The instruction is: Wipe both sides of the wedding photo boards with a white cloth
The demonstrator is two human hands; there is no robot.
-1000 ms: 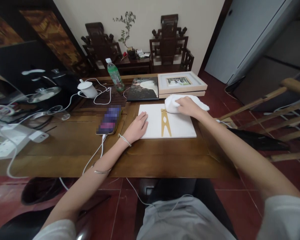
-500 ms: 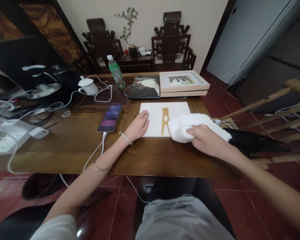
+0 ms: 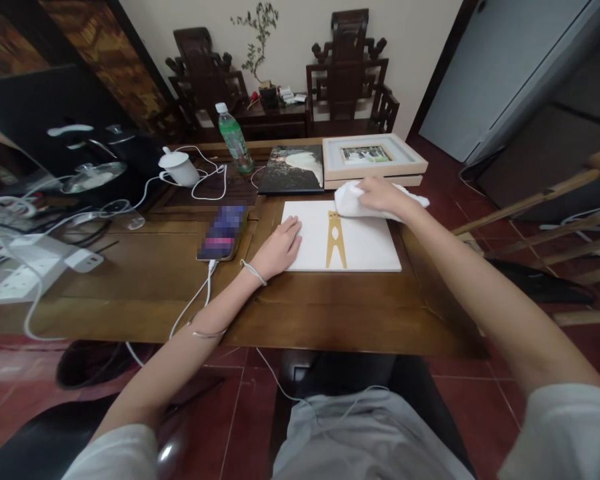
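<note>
A white rectangular board [image 3: 307,243] with a tan figure [image 3: 337,250] on its face lies flat on the wooden table. My left hand [image 3: 281,247] rests on the board's left edge, its fingers stretched out. At the board's far right corner, my right hand [image 3: 381,195] is closed around a bunched white cloth [image 3: 347,200]. Part of the cloth trails off to the right behind the hand. The top of the figure sits close to the cloth, and the board's far right corner is hidden under cloth and hand.
Beyond the board are a dark picture panel [image 3: 290,180] and stacked light-wood frames [image 3: 413,167]. To the left lie a phone [image 3: 223,233] on a cable, a green bottle [image 3: 237,143], a lidded white cup [image 3: 180,169] and a power strip [image 3: 27,270]. A wooden chair [image 3: 545,193] stands at right.
My right hand has moved the cloth from the board's near right side to its far right corner, uncovering the figure's lower part and the near right corner. My left hand stays put.
</note>
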